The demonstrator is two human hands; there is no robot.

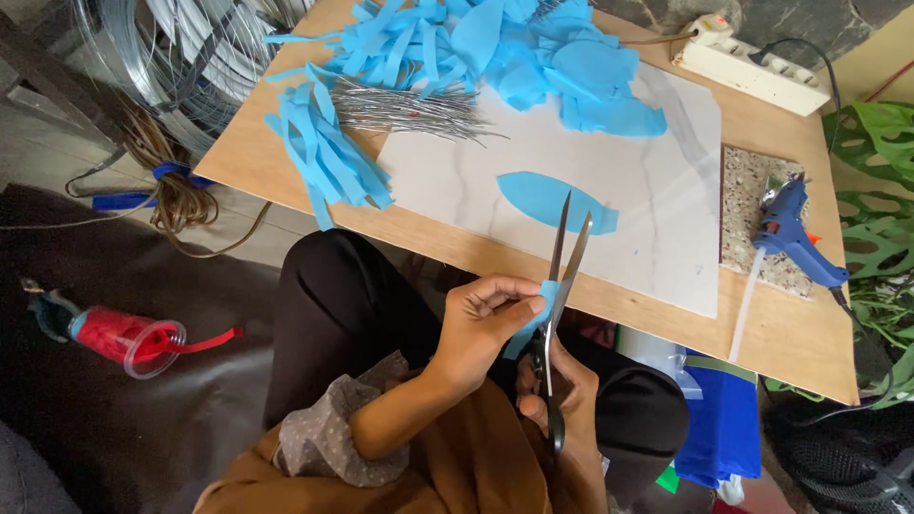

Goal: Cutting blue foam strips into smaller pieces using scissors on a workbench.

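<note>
Scissors (560, 286) sit in my right hand (562, 400), blades parted around a blue foam strip (533, 319) pinched in my left hand (481, 328), over my lap beside the surface (286, 133). Cutting underway; next, I judge, closing the blades squarely.

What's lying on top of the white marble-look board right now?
On the white board: one blue leaf-shaped cutout, a bundle of thin wires and part of the blue scrap pile. Whatever lies beneath that pile is covered.

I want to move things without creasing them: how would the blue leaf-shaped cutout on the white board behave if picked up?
The leaf-shaped cutout lies thin and flat on the white board, so it is probably light and floppy. It likely slides easily on that smooth surface.
</note>
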